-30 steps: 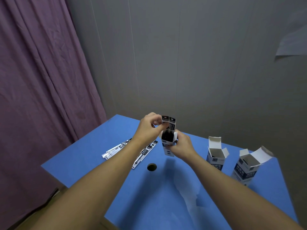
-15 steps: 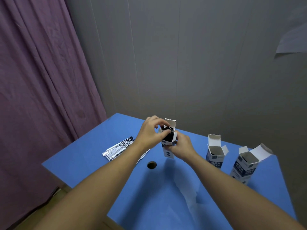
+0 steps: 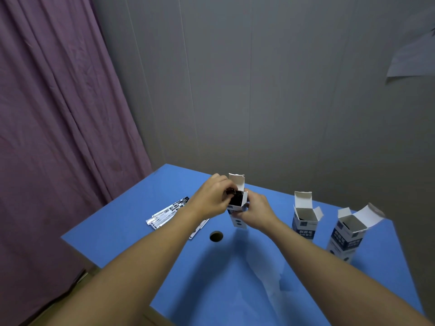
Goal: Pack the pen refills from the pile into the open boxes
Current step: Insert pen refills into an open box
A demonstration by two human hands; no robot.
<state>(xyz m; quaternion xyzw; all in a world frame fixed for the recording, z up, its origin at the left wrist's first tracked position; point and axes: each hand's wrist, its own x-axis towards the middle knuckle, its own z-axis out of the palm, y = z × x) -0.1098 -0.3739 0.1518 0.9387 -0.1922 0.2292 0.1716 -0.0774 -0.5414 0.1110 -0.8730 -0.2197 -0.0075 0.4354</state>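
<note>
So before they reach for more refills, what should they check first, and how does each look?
1. Held box steadied by right hand: ok.
2. Its top flap up: ok.
3. Refills pushed fully in under left hand: cannot tell.
4. More refills in the pile on the table: ok.
5. Middle box and right box open, upright: ok.

Blue worktop in a grey-walled corner

The worktop (image 3: 259, 290) has a round hole (image 3: 216, 236) near its middle; a purple curtain (image 3: 54, 128) hangs left, a grey panelled wall (image 3: 270, 90) stands behind, bearing a pale paper sheet (image 3: 412, 60).
</note>
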